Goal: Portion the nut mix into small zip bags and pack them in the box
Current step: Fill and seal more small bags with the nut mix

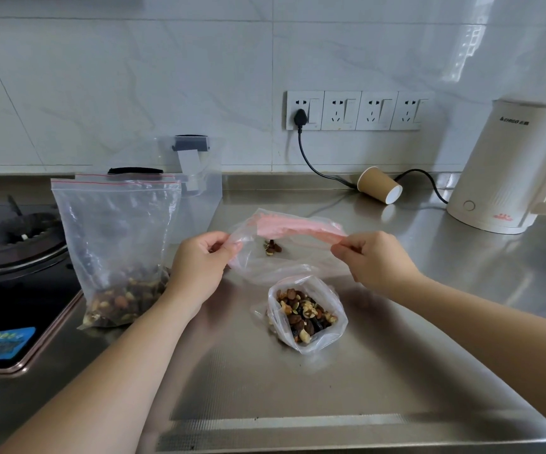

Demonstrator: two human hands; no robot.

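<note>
A large clear zip bag [114, 244] stands upright at the left of the steel counter, with nut mix in its bottom. Above the counter's middle I hold a stack of small zip bags [292, 229] with pink seal strips. My left hand [199, 263] pinches its left end and my right hand [374, 257] pinches its right end. A few loose nuts [272, 247] lie behind and under it. In front stands a small open bag [307, 314] filled with nut mix. A clear plastic box [196, 185] with black clips stands behind the large bag.
A gas hob [19, 244] lies at the far left. A paper cup [379, 189] lies on its side near the back wall, by a black cable [310, 165]. A cream electric kettle [510, 165] stands at the right. The counter's front edge [330, 421] is near me.
</note>
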